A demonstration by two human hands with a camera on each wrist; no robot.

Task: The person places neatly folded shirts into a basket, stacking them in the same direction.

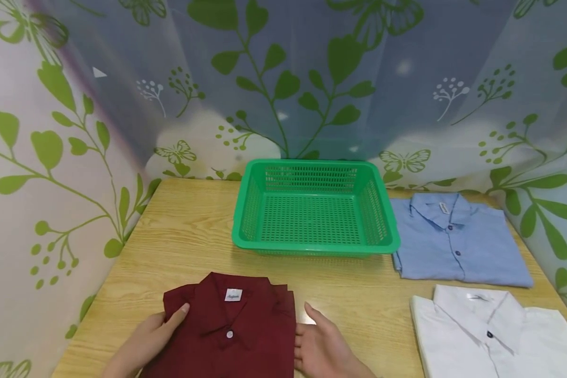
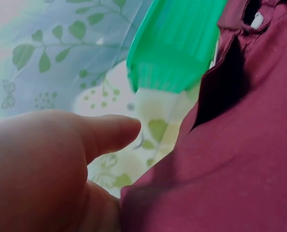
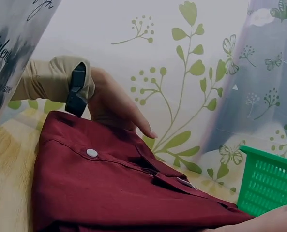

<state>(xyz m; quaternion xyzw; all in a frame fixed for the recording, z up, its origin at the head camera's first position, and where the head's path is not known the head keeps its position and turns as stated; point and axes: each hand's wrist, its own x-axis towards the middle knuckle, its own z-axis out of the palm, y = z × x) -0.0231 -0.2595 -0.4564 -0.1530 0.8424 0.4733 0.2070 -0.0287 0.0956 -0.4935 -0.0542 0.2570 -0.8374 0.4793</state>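
A folded dark red collared shirt (image 1: 245,320) with a white button lies on the table in front of me. At its left edge is my left hand (image 1: 146,336), the thumb straight and raised over the cloth; its other fingers are mostly hidden behind the shirt's side. In the left wrist view that thumb (image 2: 116,133) stands apart from the fabric. My right hand (image 1: 323,344) is at the opposite edge, thumb pointing up and fingertips touching the shirt's side. The right wrist view shows the shirt (image 3: 119,179) between both hands.
Behind the red shirt stands a green plastic basket (image 1: 314,247) with slotted walls and nothing in it. Folded blue (image 1: 477,252) and white (image 1: 529,346) shirts lie at the right of the wooden table (image 1: 193,226). Patterned curtains (image 1: 264,105) hang behind and beside it.
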